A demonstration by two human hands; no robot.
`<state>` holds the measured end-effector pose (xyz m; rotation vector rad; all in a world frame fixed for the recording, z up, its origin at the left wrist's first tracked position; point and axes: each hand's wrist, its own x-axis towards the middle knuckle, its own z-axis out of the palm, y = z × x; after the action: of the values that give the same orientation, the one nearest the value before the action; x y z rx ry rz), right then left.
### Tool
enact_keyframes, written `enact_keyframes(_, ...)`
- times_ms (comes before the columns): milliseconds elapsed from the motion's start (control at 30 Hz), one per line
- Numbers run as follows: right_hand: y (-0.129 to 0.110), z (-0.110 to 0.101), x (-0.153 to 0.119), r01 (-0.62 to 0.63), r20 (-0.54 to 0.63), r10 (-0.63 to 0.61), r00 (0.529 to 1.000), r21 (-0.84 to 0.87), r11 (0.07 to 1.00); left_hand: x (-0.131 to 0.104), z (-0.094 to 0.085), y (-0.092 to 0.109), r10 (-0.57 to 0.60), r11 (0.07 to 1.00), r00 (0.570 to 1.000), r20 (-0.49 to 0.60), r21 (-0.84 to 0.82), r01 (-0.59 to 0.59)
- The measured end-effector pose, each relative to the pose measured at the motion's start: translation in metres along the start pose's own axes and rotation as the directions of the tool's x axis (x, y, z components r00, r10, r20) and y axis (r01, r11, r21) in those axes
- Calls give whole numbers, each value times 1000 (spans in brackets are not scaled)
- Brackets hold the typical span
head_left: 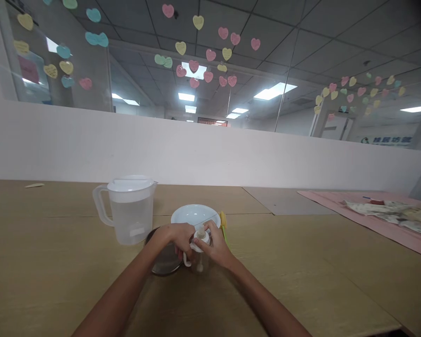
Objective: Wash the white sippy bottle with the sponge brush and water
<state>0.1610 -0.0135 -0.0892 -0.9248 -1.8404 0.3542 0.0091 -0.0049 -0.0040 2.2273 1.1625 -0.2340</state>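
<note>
A clear baby bottle (200,265) with a white collar, a pale teat and a white side handle stands upright at the table's front middle. My left hand (183,236) is closed on its left side near the collar, its fingers partly hidden. From the right, my right hand (215,244) pinches the white collar with thumb and fingers. Behind my hands sits a white bowl (195,212). A dark round metal pan or bowl (166,262) lies beneath and left of my left hand, partly covered by it. A yellow and green item (224,224) lies right of the bowl, partly hidden.
A translucent lidded pitcher (132,215) with liquid stands on the tan table (284,271) at left. At the right, a pink cloth (323,200) carries patterned fabric (382,210). A white wall (203,154) with glass above borders the back.
</note>
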Motion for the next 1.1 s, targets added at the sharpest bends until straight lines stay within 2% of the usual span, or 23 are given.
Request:
enact_keyframes(167,2,5,-2,-41,-136,29,990,-92,995,6,4,0,32,999,999,-21,-18,-33)
enact_keyframes(300,13,9,-7,-61,-194,47,980,-64,996,7,5,3,4,1000,998,-65,24,-3)
enact_keyframes(433,18,9,-9,9,-145,-6,989,18,1000,5,3,6,-9,999,997,-81,39,13)
enact_keyframes(633,6,-3,-5,118,-23,-116,993,103,988,-3,-4,8,37,999,993,-109,35,-33)
enact_keyframes(833,7,-9,-1,125,43,-136,990,187,974,2,-5,-1,112,994,990,-87,12,-112)
enact_keyframes(933,7,-5,-3,141,35,-146,989,127,982,6,-5,-6,105,994,989,-102,29,-102)
enact_keyframes(1100,2,6,-7,113,-69,-121,990,-117,987,6,-3,-5,104,995,988,-115,4,-104)
